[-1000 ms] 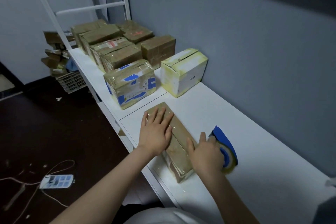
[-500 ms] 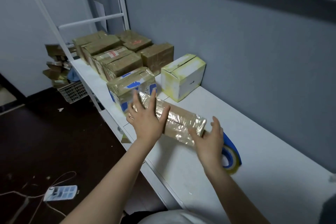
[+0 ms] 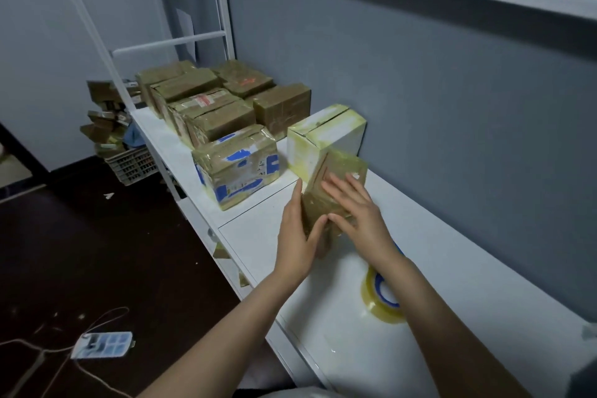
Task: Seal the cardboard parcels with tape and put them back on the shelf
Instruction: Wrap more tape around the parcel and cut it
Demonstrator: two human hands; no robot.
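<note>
Up on one end, the parcel [image 3: 342, 165] stands tilted over the white shelf [image 3: 452, 268], its top leaning toward the grey wall [image 3: 452, 90]; whether its lower end rests on the shelf I cannot tell. It is brown, flat and wrapped in shiny clear tape. The left hand [image 3: 295, 233] grasps its left edge, with the fingers straight along the side and the thumb across the near face. The right hand [image 3: 352, 210] lies flat on that near face, fingers spread and pressing rather than gripping.

Just behind the parcel is a white box [image 3: 326, 126] with yellowed taped edges. To the left of that sits a box with blue markings [image 3: 237, 165], and further back a cluster of brown boxes [image 3: 210, 100] (all taped). A tape roll [image 3: 384, 297] lies on the shelf, partly under the right forearm. On the dark floor are a basket [image 3: 132, 163] and a power strip [image 3: 101, 344].
</note>
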